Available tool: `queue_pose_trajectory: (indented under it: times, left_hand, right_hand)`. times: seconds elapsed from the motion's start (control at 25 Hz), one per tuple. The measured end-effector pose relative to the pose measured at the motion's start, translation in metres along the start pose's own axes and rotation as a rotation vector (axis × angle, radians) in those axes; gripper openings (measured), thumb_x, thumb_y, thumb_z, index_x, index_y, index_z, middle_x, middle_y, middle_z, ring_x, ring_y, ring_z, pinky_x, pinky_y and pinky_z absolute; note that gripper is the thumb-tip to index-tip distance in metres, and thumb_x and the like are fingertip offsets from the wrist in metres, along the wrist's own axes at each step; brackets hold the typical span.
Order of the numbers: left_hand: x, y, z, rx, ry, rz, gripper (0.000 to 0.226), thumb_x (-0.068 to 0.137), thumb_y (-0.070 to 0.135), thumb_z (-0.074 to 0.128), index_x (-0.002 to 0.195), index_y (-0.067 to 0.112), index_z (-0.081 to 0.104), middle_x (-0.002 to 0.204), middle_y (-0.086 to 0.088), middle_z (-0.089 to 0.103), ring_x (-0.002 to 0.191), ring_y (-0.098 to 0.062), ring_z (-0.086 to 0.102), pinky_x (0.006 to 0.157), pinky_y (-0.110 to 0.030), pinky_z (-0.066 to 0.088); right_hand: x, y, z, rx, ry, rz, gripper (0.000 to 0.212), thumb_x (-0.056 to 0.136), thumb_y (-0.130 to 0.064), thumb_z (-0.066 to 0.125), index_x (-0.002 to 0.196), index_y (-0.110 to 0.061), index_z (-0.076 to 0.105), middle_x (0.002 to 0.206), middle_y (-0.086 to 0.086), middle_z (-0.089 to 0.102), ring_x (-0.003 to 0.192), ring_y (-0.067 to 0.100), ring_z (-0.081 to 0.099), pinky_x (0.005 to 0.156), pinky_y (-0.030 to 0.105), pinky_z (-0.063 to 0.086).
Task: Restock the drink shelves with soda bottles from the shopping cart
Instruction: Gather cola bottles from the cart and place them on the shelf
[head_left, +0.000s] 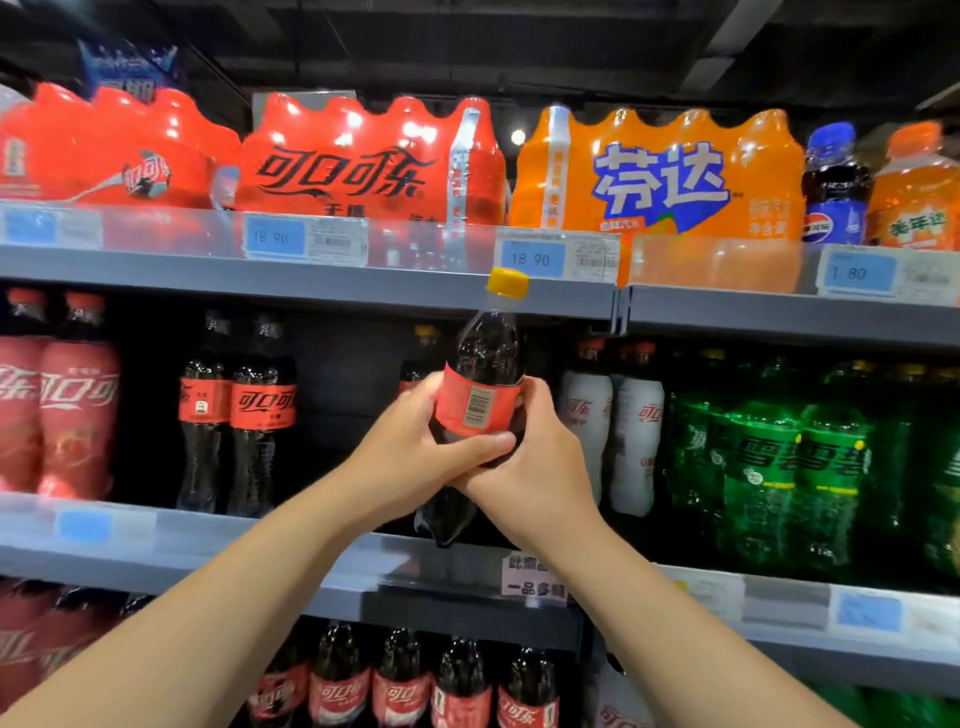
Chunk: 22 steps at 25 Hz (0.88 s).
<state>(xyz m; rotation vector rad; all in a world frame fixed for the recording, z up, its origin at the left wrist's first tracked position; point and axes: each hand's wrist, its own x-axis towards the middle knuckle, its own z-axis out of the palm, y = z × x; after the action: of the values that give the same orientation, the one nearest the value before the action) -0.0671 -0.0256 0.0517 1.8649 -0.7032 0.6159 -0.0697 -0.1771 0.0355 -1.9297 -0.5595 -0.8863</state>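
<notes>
Cola bottle (483, 358), waist behind fingers (470, 449)

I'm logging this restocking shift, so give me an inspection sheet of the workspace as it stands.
Surface: grey middle shelf, with a dark gap among its cola bottles.
Job's things: yellow-capped cola bottle, near upright, held in front of that gap; shopping cart not in view.
Clutter: nothing seen.
Hands: left hand and right hand both grip the bottle at and below its label.
Cables: nothing seen.
Surroundings: red multipacks and orange multipack on the top shelf; green bottles to the right; price tags on shelf edges.
</notes>
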Motion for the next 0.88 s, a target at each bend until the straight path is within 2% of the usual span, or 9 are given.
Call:
queue_pose_trajectory:
  times: [0.16, 0.28, 0.36, 0.44, 0.56, 0.64, 0.76, 0.84, 0.88]
  left_hand:
    - [0.0, -0.016, -0.025, -0.234, -0.106, -0.008, 0.052, 0.077, 0.021, 0.085, 0.124, 0.02, 0.063, 0.115, -0.002, 0.074, 0.109, -0.017, 0.07, 0.092, -0.032, 0.056]
    - [0.004, -0.029, -0.035, -0.418, -0.174, -0.006, 0.043, 0.081, 0.003, 0.078, 0.12, 0.011, 0.063, 0.114, -0.006, 0.074, 0.109, -0.019, 0.07, 0.084, -0.028, 0.057]
    - [0.002, -0.04, -0.041, -0.433, -0.215, -0.019, 0.036, 0.081, 0.002, 0.075, 0.112, 0.02, 0.067, 0.113, -0.002, 0.075, 0.109, -0.016, 0.07, 0.084, -0.024, 0.056]
    - [-0.001, -0.053, -0.043, -0.449, -0.286, -0.074, 0.04, 0.085, 0.002, 0.073, 0.121, 0.017, 0.062, 0.117, -0.005, 0.073, 0.111, -0.018, 0.069, 0.085, -0.026, 0.056]
    - [0.002, -0.065, -0.049, -0.482, -0.377, -0.202, 0.051, 0.09, 0.015, 0.07, 0.137, 0.011, 0.053, 0.124, -0.011, 0.07, 0.111, -0.021, 0.067, 0.081, -0.028, 0.055]
    - [0.009, -0.068, -0.049, -0.369, -0.328, -0.204, 0.061, 0.082, 0.026, 0.081, 0.136, 0.02, 0.052, 0.124, -0.005, 0.07, 0.113, -0.019, 0.068, 0.084, -0.03, 0.057]
    - [0.023, -0.069, -0.039, -0.074, -0.045, -0.164, 0.07, 0.062, 0.027, 0.096, 0.119, 0.026, 0.055, 0.107, 0.0, 0.073, 0.094, -0.01, 0.072, 0.079, -0.026, 0.059]
    - [0.033, -0.077, -0.038, -0.074, -0.001, -0.207, 0.062, 0.061, 0.019, 0.094, 0.11, 0.025, 0.057, 0.1, 0.002, 0.074, 0.088, -0.009, 0.073, 0.07, -0.022, 0.058]
    - [0.037, -0.083, -0.041, -0.113, -0.041, -0.236, 0.056, 0.065, 0.016, 0.091, 0.109, 0.025, 0.057, 0.1, 0.003, 0.074, 0.089, -0.01, 0.073, 0.068, -0.023, 0.058]
  right_hand:
    - [0.007, -0.003, 0.02, -0.038, -0.058, 0.014, 0.063, 0.053, -0.062, 0.078, 0.106, -0.044, 0.049, 0.094, -0.02, 0.069, 0.084, -0.003, 0.065, 0.073, 0.027, 0.057]
    - [0.018, 0.0, 0.02, -0.046, -0.182, 0.044, 0.064, 0.052, -0.062, 0.083, 0.106, -0.041, 0.056, 0.097, -0.023, 0.07, 0.089, -0.005, 0.065, 0.077, 0.021, 0.055]
    - [0.024, 0.007, 0.013, 0.003, -0.347, 0.066, 0.051, 0.062, -0.045, 0.089, 0.105, -0.04, 0.061, 0.101, -0.023, 0.072, 0.094, -0.008, 0.066, 0.083, 0.017, 0.052]
    - [0.026, 0.015, 0.009, 0.102, -0.486, 0.1, 0.048, 0.073, -0.022, 0.089, 0.112, -0.035, 0.065, 0.107, -0.015, 0.076, 0.101, -0.002, 0.07, 0.093, 0.023, 0.054]
    - [0.023, 0.026, 0.015, 0.13, -0.492, 0.141, 0.052, 0.078, -0.022, 0.088, 0.123, -0.032, 0.064, 0.108, -0.01, 0.077, 0.1, 0.004, 0.072, 0.098, 0.033, 0.055]
    - [0.023, 0.031, 0.024, 0.095, -0.413, 0.18, 0.055, 0.074, -0.03, 0.09, 0.122, -0.035, 0.063, 0.102, -0.013, 0.077, 0.094, 0.0, 0.071, 0.092, 0.032, 0.058]
    - [0.029, 0.031, 0.042, 0.078, -0.273, 0.264, 0.062, 0.064, -0.033, 0.096, 0.112, -0.034, 0.057, 0.093, -0.016, 0.072, 0.078, -0.01, 0.067, 0.071, 0.016, 0.055]
    - [0.038, 0.031, 0.052, 0.007, -0.291, 0.321, 0.073, 0.062, -0.036, 0.097, 0.118, -0.031, 0.051, 0.105, -0.013, 0.067, 0.087, -0.002, 0.067, 0.066, 0.011, 0.053]
    - [0.043, 0.033, 0.054, -0.042, -0.339, 0.345, 0.075, 0.063, -0.038, 0.096, 0.121, -0.03, 0.049, 0.11, -0.01, 0.066, 0.094, 0.007, 0.068, 0.072, 0.017, 0.057]
